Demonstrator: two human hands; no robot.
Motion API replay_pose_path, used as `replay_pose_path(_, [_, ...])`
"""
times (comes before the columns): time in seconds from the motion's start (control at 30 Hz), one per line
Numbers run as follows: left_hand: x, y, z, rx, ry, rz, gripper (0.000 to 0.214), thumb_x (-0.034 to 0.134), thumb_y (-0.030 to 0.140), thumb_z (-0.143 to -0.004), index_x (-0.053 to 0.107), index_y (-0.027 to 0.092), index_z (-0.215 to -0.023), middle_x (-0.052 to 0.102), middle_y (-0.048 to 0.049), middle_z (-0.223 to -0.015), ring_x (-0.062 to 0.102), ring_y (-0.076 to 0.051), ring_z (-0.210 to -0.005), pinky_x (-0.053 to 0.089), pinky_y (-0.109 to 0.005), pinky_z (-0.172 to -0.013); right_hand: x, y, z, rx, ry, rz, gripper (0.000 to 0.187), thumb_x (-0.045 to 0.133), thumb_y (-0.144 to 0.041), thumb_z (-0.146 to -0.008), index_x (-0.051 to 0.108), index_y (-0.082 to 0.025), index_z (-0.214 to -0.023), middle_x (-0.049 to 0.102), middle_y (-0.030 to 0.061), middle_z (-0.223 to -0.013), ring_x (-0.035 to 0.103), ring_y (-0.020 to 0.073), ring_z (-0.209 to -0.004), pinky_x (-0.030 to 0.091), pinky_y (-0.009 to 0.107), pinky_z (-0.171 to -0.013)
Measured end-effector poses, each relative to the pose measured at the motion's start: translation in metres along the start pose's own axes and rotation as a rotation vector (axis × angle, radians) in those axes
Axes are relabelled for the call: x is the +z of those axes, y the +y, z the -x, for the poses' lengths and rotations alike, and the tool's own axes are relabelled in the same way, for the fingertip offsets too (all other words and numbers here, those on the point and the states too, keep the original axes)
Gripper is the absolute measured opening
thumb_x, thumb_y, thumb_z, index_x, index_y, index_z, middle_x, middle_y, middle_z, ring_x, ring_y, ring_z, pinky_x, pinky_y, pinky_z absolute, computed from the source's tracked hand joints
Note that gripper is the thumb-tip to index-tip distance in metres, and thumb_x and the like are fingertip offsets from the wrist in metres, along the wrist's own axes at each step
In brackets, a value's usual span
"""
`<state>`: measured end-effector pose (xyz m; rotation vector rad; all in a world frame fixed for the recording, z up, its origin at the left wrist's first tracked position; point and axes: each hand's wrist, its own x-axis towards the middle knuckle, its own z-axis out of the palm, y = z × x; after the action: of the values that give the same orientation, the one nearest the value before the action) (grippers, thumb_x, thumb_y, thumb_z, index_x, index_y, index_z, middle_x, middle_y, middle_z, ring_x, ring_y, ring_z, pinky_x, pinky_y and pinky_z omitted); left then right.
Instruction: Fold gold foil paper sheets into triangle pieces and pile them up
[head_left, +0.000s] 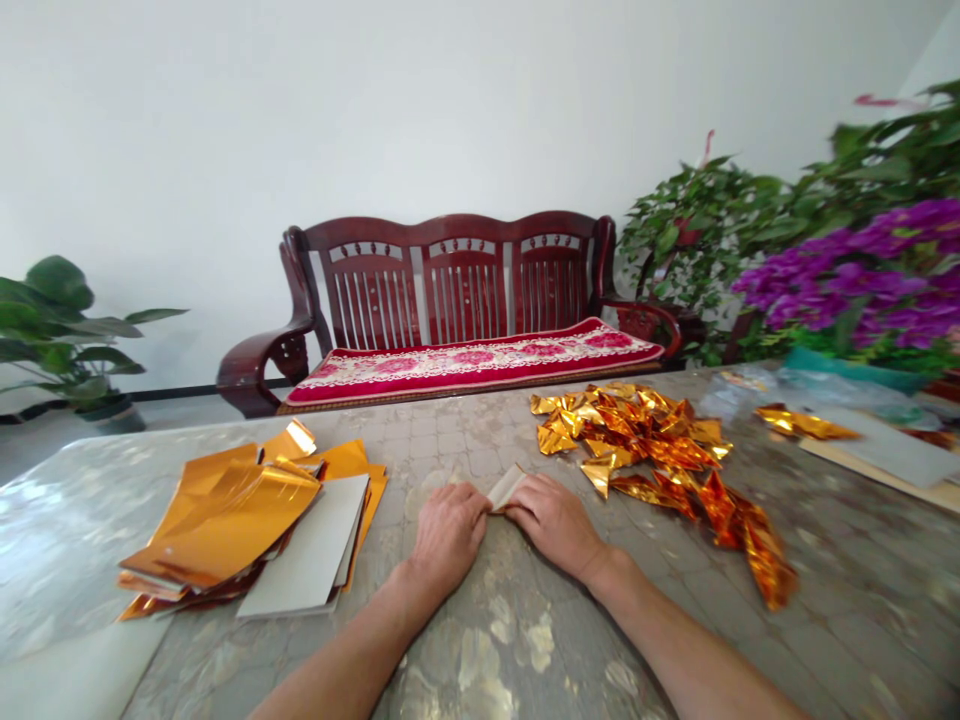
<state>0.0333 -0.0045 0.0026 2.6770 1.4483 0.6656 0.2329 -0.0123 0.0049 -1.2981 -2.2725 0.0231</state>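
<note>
Between my two hands, low over the table, is a small folded piece of paper (pixel 508 487) with its pale side showing. My left hand (pixel 452 528) is closed on its left end, and my right hand (pixel 553 520) pinches the right end; the fingertips hide part of it. To the left lies a loose stack of gold foil paper sheets (pixel 232 510), with pale-backed sheets (pixel 313 550) on its near right side. A heap of folded gold foil pieces (pixel 652 440) spreads out to the right of my right hand.
The table (pixel 480 640) has a patterned, glossy cover. Plastic wrapping (pixel 739 390), a board (pixel 885 465) and a purple flower bunch (pixel 862 280) are at the right. Behind stands a wooden bench (pixel 457 270) with a red cushion (pixel 480 362). A potted plant (pixel 75 340) is far left.
</note>
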Motion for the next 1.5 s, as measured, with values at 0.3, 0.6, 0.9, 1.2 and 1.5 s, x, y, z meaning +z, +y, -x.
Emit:
replay_pose_path(0.3, [-0.0006,-0.0046,-0.0024,-0.052,-0.005,0.16,0.024,0.052,0.013,-0.088,0.072,0.026,-0.093,0.067,-0.0026,-0.092,0.06,-0.018,-0.091,0.042,-0.03,-0.083,0.0007,-0.0007,0.0004,0.101,0.004,0.014,0.013,0.055,-0.026,-0.093,0.062,-0.022,-0.082,0.065,0.0028,-0.091,0.058,0.0194,-0.094,0.043,0.03,-0.079])
replay_pose_path(0.6, [-0.0022,-0.0052,-0.0051,-0.109,-0.021,0.232,0.013,0.058,0.017,-0.086,0.07,0.023,-0.084,0.067,-0.0019,-0.086,0.06,-0.017,-0.088,0.042,-0.028,-0.08,0.001,0.0005,-0.0012,0.132,-0.004,-0.008,0.013,0.053,-0.025,-0.094,0.061,-0.022,-0.085,0.064,0.0022,-0.093,0.058,0.0192,-0.093,0.042,0.03,-0.077])
replay_pose_path(0.9, [-0.0047,-0.0011,-0.0055,-0.119,-0.023,0.222,0.01,0.059,0.017,-0.085,0.067,0.021,-0.08,0.064,-0.0013,-0.083,0.058,-0.017,-0.085,0.04,-0.027,-0.077,0.0001,-0.002,-0.0023,0.131,-0.008,0.019,0.01,0.053,-0.021,-0.093,0.06,-0.022,-0.086,0.063,0.0022,-0.092,0.057,0.0191,-0.092,0.041,0.031,-0.077])
replay_pose_path(1.2, [-0.0033,-0.001,-0.0059,-0.073,-0.01,0.134,0.013,0.056,0.019,-0.088,0.064,0.021,-0.078,0.063,-0.0018,-0.082,0.057,-0.017,-0.082,0.038,-0.027,-0.074,-0.0035,-0.0035,-0.0033,0.063,-0.011,-0.003,0.015,0.052,-0.028,-0.096,0.061,-0.022,-0.086,0.064,0.0031,-0.092,0.057,0.0195,-0.093,0.042,0.031,-0.079])
replay_pose_path(1.5, [-0.0052,-0.0001,-0.0058,-0.081,-0.029,0.143,0.015,0.056,0.017,-0.088,0.064,0.02,-0.076,0.063,-0.0021,-0.083,0.057,-0.016,-0.082,0.039,-0.027,-0.075,-0.0006,-0.0062,-0.0052,0.064,0.007,0.047,0.019,0.051,-0.021,-0.096,0.059,-0.021,-0.079,0.062,0.0023,-0.084,0.054,0.0188,-0.084,0.04,0.031,-0.076])
